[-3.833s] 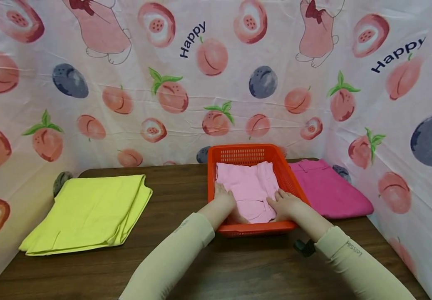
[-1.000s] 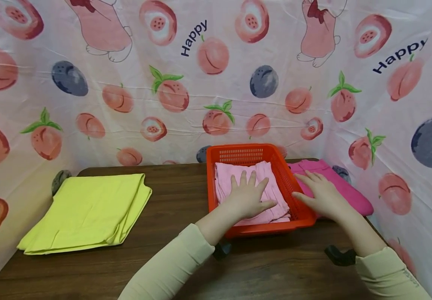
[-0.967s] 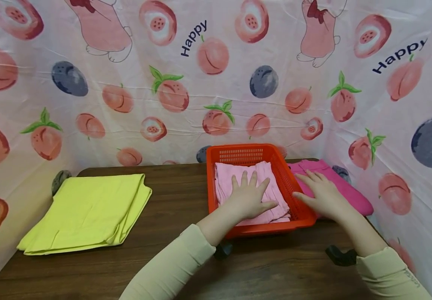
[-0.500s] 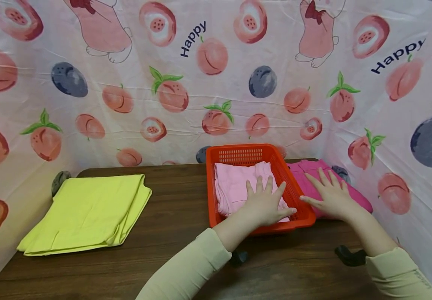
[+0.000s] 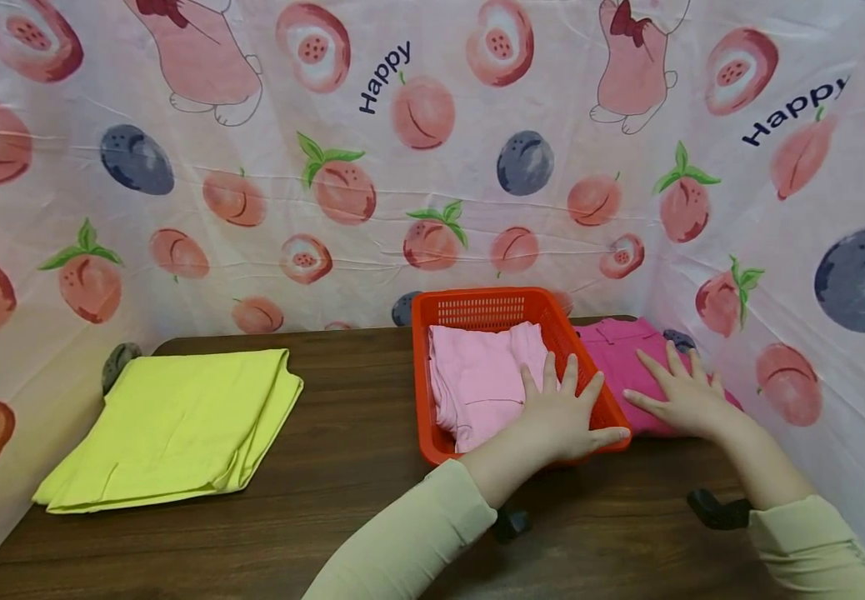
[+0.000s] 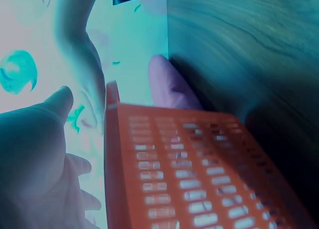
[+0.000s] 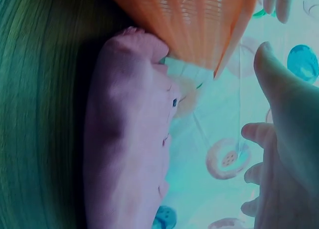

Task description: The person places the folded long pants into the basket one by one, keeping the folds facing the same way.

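Observation:
In the head view my left hand (image 5: 562, 419), fingers spread, is over the front right part of an orange-red plastic basket (image 5: 427, 383). Inside it lies a folded light pink garment (image 5: 477, 383), partly hidden by that hand. My right hand (image 5: 691, 404) hovers with spread fingers over a folded magenta garment (image 5: 620, 354) at the basket's right. The left wrist view has the left hand (image 6: 37, 164) above the slotted basket wall (image 6: 184, 174), apart from it. In the right wrist view the right hand (image 7: 294, 139) stays apart from the thick folded magenta garment (image 7: 124, 134).
A folded yellow garment (image 5: 185, 425) lies on the left of the dark wooden table (image 5: 357, 392). Fruit-printed cloth (image 5: 252, 192) walls the back and both sides. Black pieces (image 5: 717, 508) show beneath the wrists.
Both hands were in the basket on the light pink garment at first. They rose off it, then moved right with fingers spread, the right hand over the magenta garment. The garments have stayed.

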### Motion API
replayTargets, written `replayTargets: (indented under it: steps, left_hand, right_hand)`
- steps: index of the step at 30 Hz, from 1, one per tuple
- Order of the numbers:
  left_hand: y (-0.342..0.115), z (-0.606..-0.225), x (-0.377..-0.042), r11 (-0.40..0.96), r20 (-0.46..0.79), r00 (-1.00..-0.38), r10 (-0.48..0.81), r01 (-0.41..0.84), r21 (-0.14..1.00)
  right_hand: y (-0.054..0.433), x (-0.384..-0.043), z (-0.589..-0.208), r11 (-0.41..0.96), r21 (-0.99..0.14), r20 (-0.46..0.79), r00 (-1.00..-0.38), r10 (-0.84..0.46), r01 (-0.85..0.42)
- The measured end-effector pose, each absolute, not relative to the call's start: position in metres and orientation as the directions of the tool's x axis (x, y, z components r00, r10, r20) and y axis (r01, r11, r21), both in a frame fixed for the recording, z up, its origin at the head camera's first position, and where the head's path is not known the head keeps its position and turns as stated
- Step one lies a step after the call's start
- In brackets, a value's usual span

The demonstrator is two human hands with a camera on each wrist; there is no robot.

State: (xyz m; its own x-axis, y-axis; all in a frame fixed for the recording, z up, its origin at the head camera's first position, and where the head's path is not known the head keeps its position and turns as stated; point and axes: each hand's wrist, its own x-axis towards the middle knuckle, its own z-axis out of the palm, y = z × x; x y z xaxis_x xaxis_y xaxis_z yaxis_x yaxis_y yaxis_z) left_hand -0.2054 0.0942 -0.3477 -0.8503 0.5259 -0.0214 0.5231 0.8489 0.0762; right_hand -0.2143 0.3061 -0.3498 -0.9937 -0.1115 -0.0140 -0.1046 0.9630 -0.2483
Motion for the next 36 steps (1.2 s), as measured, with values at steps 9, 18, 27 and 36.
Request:
replayTargets:
  steps: [9, 18, 27, 36]
  left_hand:
    - [0.116, -0.353, -0.202, 0.849, -0.042, -0.849, 0.527, 0.524, 0.068]
    - [0.142, -0.351, -0.201, 0.846, -0.045, -0.847, 0.530, 0.523, 0.107]
    - [0.167, -0.360, -0.195, 0.856, -0.050, -0.855, 0.516, 0.515, 0.040]
    - [0.192, -0.367, -0.177, 0.841, -0.084, -0.842, 0.532, 0.538, -0.062]
  right_hand:
    - [0.323, -0.217, -0.357, 0.960, -0.271, -0.061, -0.994, -0.085, -0.066]
    - [0.345, -0.219, -0.364, 0.969, -0.242, -0.120, -0.989, -0.085, -0.054]
    - [0.366, -0.222, -0.362, 0.974, -0.216, -0.169, -0.980, -0.100, -0.063]
    - [0.383, -0.233, -0.369, 0.969, -0.239, -0.184, -0.977, -0.104, -0.058]
